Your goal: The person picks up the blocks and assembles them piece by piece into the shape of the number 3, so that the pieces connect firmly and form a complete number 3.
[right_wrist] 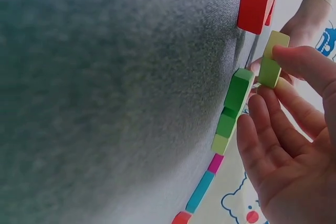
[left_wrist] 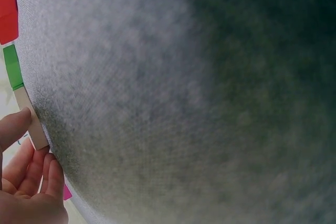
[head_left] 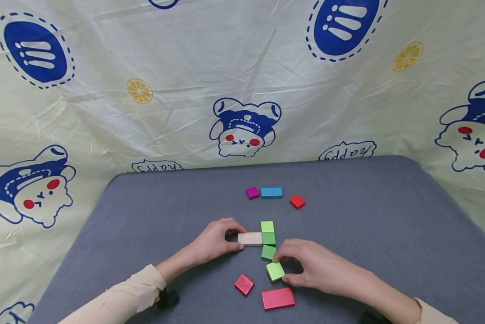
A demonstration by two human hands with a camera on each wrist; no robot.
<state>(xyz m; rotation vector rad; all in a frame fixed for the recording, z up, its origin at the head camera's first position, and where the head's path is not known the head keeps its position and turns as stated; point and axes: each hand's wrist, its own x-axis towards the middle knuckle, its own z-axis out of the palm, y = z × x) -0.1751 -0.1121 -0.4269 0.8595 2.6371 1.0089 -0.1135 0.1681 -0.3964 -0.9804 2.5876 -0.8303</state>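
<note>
My left hand (head_left: 214,243) holds the free end of a pale wooden block (head_left: 250,239) between thumb and fingers. The block lies flat, its other end against a green block (head_left: 268,239). Behind that one sits a light green block (head_left: 267,226), touching it. Another green block (head_left: 268,253) lies slightly skewed in front. Between thumb and fingertips, my right hand (head_left: 317,265) pinches a second light green block (head_left: 275,272); in the right wrist view this block (right_wrist: 270,72) appears raised off the cloth.
Near the front lie a small red block (head_left: 244,285) and a longer red block (head_left: 278,299). Farther back are a magenta block (head_left: 252,193), a blue block (head_left: 271,193) and a red block (head_left: 297,202). Grey cloth (head_left: 165,202) covers the table; a printed sheet (head_left: 185,126) hangs behind.
</note>
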